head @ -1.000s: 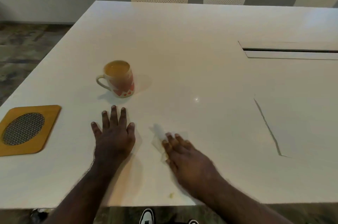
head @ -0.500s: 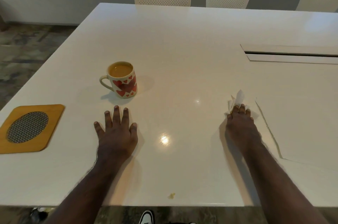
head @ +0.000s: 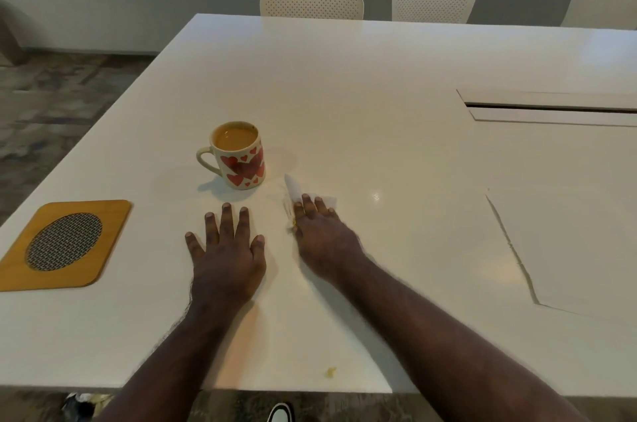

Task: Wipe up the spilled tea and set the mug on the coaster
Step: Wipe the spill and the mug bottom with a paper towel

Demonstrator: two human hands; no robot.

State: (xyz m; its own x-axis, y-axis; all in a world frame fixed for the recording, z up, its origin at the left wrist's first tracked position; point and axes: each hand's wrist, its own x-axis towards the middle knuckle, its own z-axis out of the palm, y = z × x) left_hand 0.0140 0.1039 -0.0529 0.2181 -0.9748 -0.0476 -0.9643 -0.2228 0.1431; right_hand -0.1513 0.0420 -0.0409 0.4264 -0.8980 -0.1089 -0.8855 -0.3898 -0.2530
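Observation:
A cream mug (head: pixel 241 158) with red hearts, full of milky tea, stands upright on the white table (head: pixel 362 77), handle to the left. The wooden coaster (head: pixel 65 244) with a dark mesh oval lies at the table's left edge, well apart from the mug. My left hand (head: pixel 225 251) rests flat on the table, fingers spread, just in front of the mug. My right hand (head: pixel 322 235) presses a white tissue (head: pixel 294 192) onto the table right of the mug; the tissue's edge is stained yellow. A small yellow tea spot (head: pixel 331 371) sits near the front edge.
Three pale perforated chairs (head: pixel 312 2) stand along the far side. A recessed cable slot (head: pixel 551 109) and a thin seam line (head: pixel 513 245) mark the table's right part. A shoe (head: pixel 281 413) shows on the floor below the front edge.
My right hand has swept the tissue left again, from the right part of the table to just beside the mug. My left hand and the mug have stayed put.

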